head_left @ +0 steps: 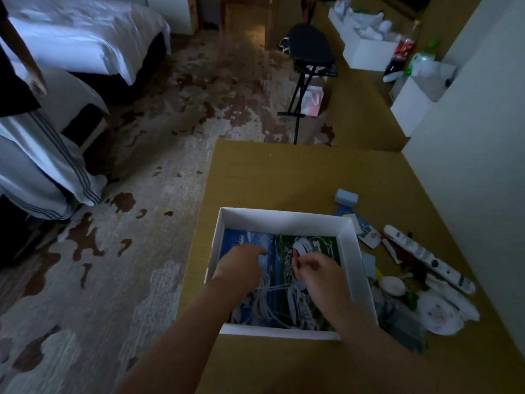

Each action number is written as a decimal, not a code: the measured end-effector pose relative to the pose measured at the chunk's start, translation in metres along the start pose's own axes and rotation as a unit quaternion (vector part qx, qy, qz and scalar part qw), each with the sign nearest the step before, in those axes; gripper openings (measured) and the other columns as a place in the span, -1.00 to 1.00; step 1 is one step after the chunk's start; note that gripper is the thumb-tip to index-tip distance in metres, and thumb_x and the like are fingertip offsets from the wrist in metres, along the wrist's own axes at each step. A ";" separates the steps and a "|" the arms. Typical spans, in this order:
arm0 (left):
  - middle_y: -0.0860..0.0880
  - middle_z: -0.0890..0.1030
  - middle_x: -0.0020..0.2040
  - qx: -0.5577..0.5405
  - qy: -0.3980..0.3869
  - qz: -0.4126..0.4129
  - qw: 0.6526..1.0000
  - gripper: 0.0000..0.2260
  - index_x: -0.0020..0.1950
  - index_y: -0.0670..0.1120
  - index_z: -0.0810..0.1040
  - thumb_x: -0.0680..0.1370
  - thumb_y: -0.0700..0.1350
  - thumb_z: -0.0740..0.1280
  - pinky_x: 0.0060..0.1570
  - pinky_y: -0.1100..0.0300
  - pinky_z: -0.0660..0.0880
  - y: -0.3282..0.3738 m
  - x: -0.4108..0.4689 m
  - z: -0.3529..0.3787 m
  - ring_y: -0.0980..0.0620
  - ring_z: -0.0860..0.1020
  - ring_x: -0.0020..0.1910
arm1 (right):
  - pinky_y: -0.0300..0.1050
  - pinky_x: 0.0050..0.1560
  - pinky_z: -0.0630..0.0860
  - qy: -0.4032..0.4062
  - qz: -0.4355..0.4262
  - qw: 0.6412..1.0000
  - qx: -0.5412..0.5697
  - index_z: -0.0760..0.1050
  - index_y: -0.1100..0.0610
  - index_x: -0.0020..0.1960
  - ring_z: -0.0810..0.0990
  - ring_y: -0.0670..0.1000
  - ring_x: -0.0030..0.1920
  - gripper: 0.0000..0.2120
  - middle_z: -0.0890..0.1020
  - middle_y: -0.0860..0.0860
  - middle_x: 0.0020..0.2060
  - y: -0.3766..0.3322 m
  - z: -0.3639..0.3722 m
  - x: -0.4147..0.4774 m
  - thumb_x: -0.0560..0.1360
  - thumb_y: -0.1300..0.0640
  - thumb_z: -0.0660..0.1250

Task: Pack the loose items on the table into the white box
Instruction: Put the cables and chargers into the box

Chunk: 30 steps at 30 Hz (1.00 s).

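The white box [284, 216] sits open on the wooden table [284, 172]. A colourful printed sheet [247, 237] lines its bottom, and a coiled white cable [262, 305] lies on top of it. Both my hands are inside the box. My left hand [241, 267] is curled down over the cable's coil. My right hand [321, 275] pinches a small dark piece at its fingertips; what the piece is, I cannot make out. Loose items lie right of the box: a small blue box [346, 197], sachets [368, 233], a white remote [426, 257] and round white items [439, 314].
A dark plastic bag [403, 322] lies against the box's right wall. A white wall [468, 166] borders the table on the right. Beyond the table are a patterned carpet [170, 137], a black stool [311, 49], a bed [85, 38] and white cubes [369, 52] holding bottles.
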<state>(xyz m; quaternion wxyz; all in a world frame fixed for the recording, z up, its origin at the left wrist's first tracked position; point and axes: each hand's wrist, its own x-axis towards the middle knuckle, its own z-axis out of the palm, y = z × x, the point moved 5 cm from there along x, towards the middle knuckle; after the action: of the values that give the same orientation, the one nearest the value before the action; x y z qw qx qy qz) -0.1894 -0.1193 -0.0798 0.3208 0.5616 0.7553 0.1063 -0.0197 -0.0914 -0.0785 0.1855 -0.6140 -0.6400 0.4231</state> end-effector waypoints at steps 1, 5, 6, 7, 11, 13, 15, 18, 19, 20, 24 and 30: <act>-0.08 0.49 0.32 -0.009 0.005 0.008 1.000 -0.56 0.32 0.05 0.46 0.51 -0.30 0.18 0.12 0.10 0.49 0.009 0.003 -0.003 -0.05 0.50 0.21 | -0.15 -0.33 0.47 0.028 -0.019 0.999 0.008 0.57 0.02 -0.19 0.53 -0.10 -0.32 -0.79 0.62 0.04 -0.26 -0.002 -0.010 0.000 0.53 0.19 0.22; -0.10 0.62 0.14 -0.034 0.018 0.076 0.996 -0.67 0.18 -0.03 0.57 0.54 -0.26 0.13 0.08 0.04 0.54 0.056 0.015 -0.007 -0.07 0.58 0.04 | -0.42 -0.24 0.42 0.143 -0.093 0.985 0.004 0.61 0.08 -0.18 0.56 -0.17 -0.23 -0.84 0.63 -0.06 -0.28 -0.005 -0.058 0.002 0.49 0.26 0.30; -0.07 0.62 0.15 -0.040 0.021 0.087 0.995 -0.68 0.19 -0.03 0.57 0.55 -0.25 0.13 0.07 0.09 0.53 0.068 0.019 -0.006 -0.05 0.58 0.03 | -0.35 -0.25 0.45 0.171 -0.089 0.981 0.012 0.60 0.09 -0.21 0.56 -0.14 -0.25 -0.83 0.62 -0.04 -0.30 0.001 -0.071 0.002 0.47 0.28 0.30; -0.04 0.61 0.16 -0.049 0.021 0.095 0.994 -0.68 0.20 -0.01 0.56 0.56 -0.24 0.13 0.01 0.16 0.53 0.080 0.024 -0.003 -0.02 0.60 0.00 | -0.24 -0.27 0.46 0.197 -0.073 0.977 0.026 0.58 0.09 -0.24 0.55 -0.10 -0.28 -0.82 0.62 0.00 -0.33 0.009 -0.083 0.003 0.46 0.28 0.29; -0.06 0.58 0.17 -0.068 0.018 0.139 0.988 -0.68 0.22 0.01 0.53 0.58 -0.22 0.11 -0.08 0.09 0.53 0.136 0.040 0.017 -0.08 0.59 -0.07 | -0.13 -0.28 0.42 0.237 0.026 0.969 0.069 0.56 0.04 -0.23 0.52 0.00 -0.29 -0.79 0.57 -0.04 -0.35 0.057 -0.123 0.009 0.49 0.27 0.26; -0.09 0.56 0.21 -0.052 0.009 0.155 0.987 -0.68 0.24 -0.01 0.52 0.57 -0.22 0.12 0.04 0.10 0.48 0.160 0.049 0.031 -0.07 0.55 0.06 | -0.18 -0.31 0.39 0.223 0.087 0.970 0.047 0.54 0.02 -0.20 0.53 0.01 -0.23 -0.80 0.55 -0.04 -0.29 0.082 -0.135 0.014 0.51 0.24 0.23; -0.12 0.53 0.23 -0.039 -0.008 0.158 0.987 -0.68 0.26 -0.04 0.51 0.56 -0.23 0.14 0.03 0.10 0.47 0.180 0.058 0.044 -0.09 0.53 0.10 | -0.17 -0.33 0.43 0.170 0.143 0.975 0.009 0.53 0.05 -0.10 0.53 -0.02 -0.21 -0.83 0.56 0.00 -0.20 0.102 -0.141 0.025 0.53 0.24 0.20; -0.16 0.51 0.21 -0.009 -0.002 0.144 0.989 -0.69 0.25 -0.06 0.52 0.55 -0.23 0.15 0.09 0.02 0.48 0.198 0.069 0.058 -0.13 0.51 0.13 | 0.10 -0.04 0.53 0.056 0.183 0.978 -0.078 0.51 0.30 0.11 0.55 0.16 -0.12 -0.76 0.59 0.25 -0.01 0.123 -0.137 0.048 0.53 0.26 0.15; -0.16 0.52 0.20 0.001 0.011 0.136 0.991 -0.69 0.23 -0.05 0.53 0.55 -0.23 0.16 0.10 0.02 0.47 0.201 0.072 0.060 -0.12 0.49 0.14 | 0.10 -0.05 0.52 0.028 0.182 0.977 -0.103 0.49 0.34 0.16 0.54 0.21 -0.10 -0.72 0.58 0.31 0.03 0.128 -0.135 0.058 0.53 0.27 0.14; -0.14 0.53 0.19 0.003 0.025 0.125 0.992 -0.70 0.21 -0.05 0.55 0.55 -0.23 0.16 0.09 0.03 0.47 0.201 0.073 0.060 -0.11 0.48 0.15 | 0.04 -0.18 0.49 0.008 0.178 0.978 -0.106 0.47 0.35 0.18 0.51 0.21 -0.16 -0.71 0.56 0.34 0.00 0.132 -0.131 0.067 0.52 0.27 0.15; -0.07 0.53 0.17 -0.007 0.052 0.090 0.995 -0.75 0.16 -0.02 0.55 0.55 -0.21 0.18 0.01 0.17 0.41 0.201 0.077 0.060 -0.01 0.47 0.13 | -0.17 -0.45 0.21 -0.019 0.167 0.985 -0.027 0.46 0.21 -0.19 0.35 0.00 -0.39 -0.85 0.37 0.07 -0.38 0.137 -0.111 0.101 0.49 0.14 0.26; 0.06 0.54 0.02 -0.041 0.052 0.035 0.997 -0.79 0.08 0.07 0.54 0.55 -0.18 0.21 -0.40 0.40 0.26 0.206 0.085 0.054 0.17 0.44 -0.30 | -0.27 -0.49 0.24 -0.021 0.175 0.984 0.003 0.31 0.06 -0.17 0.38 -0.13 -0.35 -0.73 0.35 -0.14 -0.38 0.154 -0.095 0.131 0.38 0.06 0.42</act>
<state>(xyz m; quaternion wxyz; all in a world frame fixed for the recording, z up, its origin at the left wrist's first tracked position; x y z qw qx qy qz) -0.0101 0.0190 -0.0452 0.3003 0.5673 0.7460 0.1774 0.1258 0.0444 -0.1792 0.0970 -0.7073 -0.5250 0.4634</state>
